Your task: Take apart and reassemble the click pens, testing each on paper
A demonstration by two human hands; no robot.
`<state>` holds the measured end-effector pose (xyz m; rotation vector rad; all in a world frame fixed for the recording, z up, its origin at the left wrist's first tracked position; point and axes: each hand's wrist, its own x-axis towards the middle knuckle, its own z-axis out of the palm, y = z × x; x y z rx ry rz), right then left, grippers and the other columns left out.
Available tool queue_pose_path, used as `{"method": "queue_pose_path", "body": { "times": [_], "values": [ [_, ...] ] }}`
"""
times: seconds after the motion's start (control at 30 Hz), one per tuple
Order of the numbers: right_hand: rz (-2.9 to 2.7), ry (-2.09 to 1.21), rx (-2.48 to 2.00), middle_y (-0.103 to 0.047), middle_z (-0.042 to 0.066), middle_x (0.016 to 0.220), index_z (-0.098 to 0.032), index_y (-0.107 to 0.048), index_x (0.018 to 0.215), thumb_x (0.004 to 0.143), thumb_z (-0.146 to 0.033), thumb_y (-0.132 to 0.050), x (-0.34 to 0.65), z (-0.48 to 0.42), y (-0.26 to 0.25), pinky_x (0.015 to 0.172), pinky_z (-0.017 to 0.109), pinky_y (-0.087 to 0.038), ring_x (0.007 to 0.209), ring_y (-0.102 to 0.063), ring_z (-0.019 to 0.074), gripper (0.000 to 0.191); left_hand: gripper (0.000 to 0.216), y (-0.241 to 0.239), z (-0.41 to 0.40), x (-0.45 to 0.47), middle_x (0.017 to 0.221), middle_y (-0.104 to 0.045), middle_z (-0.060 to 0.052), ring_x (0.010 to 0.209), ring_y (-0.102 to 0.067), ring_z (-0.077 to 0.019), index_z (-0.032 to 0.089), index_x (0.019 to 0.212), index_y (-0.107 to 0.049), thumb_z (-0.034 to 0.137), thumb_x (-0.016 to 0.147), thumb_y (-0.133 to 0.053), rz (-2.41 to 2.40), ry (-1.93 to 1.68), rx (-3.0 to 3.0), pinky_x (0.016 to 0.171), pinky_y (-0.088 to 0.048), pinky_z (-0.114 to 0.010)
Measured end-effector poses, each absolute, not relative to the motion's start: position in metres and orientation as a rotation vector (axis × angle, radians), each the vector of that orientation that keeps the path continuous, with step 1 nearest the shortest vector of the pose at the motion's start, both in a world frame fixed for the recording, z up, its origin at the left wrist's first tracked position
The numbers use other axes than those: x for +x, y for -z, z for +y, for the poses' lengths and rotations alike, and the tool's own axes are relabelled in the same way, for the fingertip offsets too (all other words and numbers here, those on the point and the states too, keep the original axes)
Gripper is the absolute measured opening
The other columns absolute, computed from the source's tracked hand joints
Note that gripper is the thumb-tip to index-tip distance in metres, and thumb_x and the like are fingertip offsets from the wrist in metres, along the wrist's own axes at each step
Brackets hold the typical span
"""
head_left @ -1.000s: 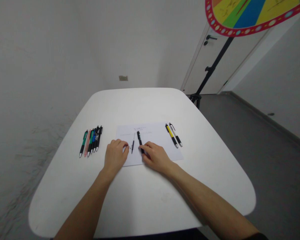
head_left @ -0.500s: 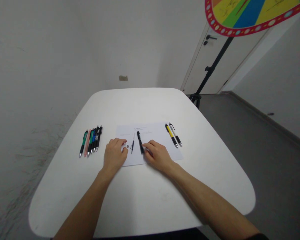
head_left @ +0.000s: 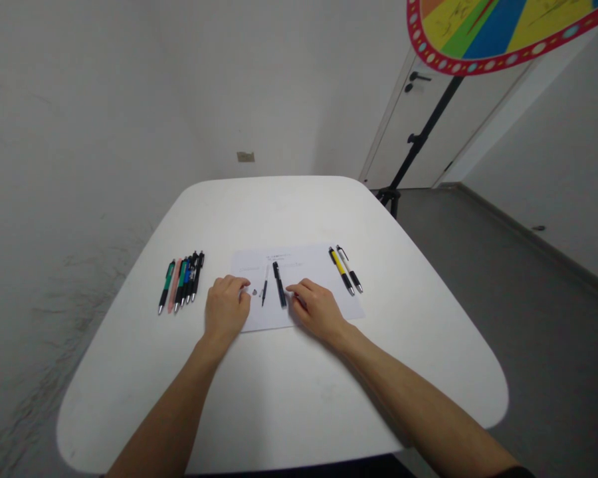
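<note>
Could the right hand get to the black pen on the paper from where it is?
Probably yes: the right hand is just beside the black pen, looks to hold nothing, and nothing visible lies between them.

Black pen (head_left: 280, 284) is lying flat on the printed white sheet (head_left: 323, 279), kinda slanted. Skinny refill (head_left: 266, 285), pale up top and dark below, lies just left, tiny grey bit (head_left: 254, 292) near it.

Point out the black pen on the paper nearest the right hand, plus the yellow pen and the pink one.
Black pen (head_left: 280, 284): head view, mid-length.
Yellow pen (head_left: 340, 267): head view, yellow barrel.
Pink pen (head_left: 174, 284): head view, mid-length.
</note>
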<state>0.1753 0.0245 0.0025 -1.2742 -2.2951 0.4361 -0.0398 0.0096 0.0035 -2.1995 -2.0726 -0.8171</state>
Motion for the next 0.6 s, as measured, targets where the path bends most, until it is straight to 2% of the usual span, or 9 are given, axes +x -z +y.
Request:
{"method": "queue_pose_path", "body": {
  "times": [0.6],
  "values": [
    [-2.292, -0.411, -1.248, -0.067, 0.007, 0.095, -0.018, -0.066, 0.107, 0.087, -0.009, -0.049, 0.1757, 0.0263, 0.0022, 0.074, 0.026, -0.046, 0.082, -0.063, 0.0166, 0.028, 0.022, -0.0010, 0.0099, -0.0412, 0.090, -0.069, -0.007, 0.089, -0.056, -0.0259, 0.017, 0.089, -0.067, 0.014, 0.080, -0.047, -2.054, 0.827, -2.155, 0.080, -0.046, -0.040]
  ]
}}
